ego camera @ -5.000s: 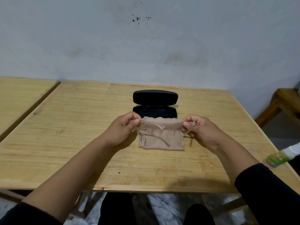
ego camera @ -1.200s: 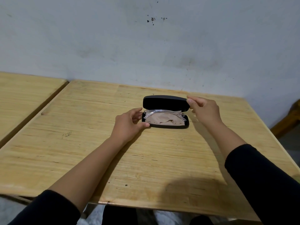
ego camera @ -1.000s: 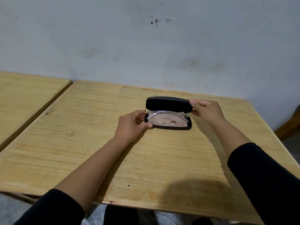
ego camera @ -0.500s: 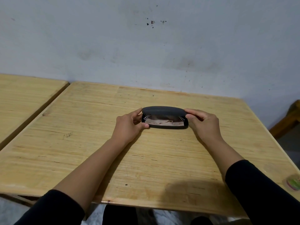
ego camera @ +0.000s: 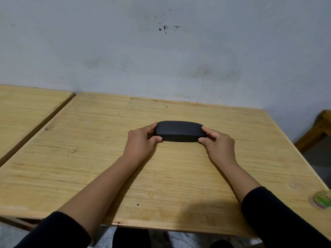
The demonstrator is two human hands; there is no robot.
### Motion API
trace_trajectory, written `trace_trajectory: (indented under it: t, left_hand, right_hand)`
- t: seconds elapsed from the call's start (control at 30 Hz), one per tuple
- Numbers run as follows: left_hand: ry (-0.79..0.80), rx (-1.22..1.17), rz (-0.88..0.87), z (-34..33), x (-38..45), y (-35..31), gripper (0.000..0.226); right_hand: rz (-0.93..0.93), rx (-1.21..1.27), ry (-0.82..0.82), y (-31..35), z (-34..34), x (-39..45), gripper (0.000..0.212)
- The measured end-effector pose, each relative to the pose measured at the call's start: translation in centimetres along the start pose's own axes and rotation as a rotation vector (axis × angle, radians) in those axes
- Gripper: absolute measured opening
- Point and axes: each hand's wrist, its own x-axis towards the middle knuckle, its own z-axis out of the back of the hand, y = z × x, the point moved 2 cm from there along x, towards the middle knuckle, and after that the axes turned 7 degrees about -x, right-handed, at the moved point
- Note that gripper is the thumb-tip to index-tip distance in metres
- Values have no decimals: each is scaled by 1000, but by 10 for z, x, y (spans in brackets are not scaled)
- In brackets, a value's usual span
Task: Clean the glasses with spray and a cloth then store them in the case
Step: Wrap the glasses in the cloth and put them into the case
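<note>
Black case [ego camera: 180,131], pale grainy-wood table [ego camera: 107,158], black sleeves [ego camera: 279,215].

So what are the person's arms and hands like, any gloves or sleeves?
No gloves: the left hand and right hand are bare, with no rings, watch or bracelets showing. Both arms wear black long sleeves, the left sleeve and right sleeve pushed up so the forearms are uncovered. Fingernails look short and unpainted.

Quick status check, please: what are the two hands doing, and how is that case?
Left hand and right hand grip the ends of the black oval hard case. Case shut, flat on wooden table. Nothing in the way.
</note>
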Motion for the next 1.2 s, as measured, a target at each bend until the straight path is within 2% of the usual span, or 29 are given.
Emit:
trace_trajectory:
  t: [0.33,0.53,0.77,1.2]
  left_hand:
    - [-125,-34,-38,-4,58,-13,51]
    - [-129,17,-24,-5,113,-6,49]
    - [-82,20,43,-20,147,15,50]
    - [-80,138,25,-29,157,17,50]
  right_hand:
    - [-2,70,-124,27,-12,48,40]
    - [-55,85,-107,39,-34,96,40]
    - [-61,-41,-95,32,-55,129,42]
    - [32,-133,-47,22,-61,139,44]
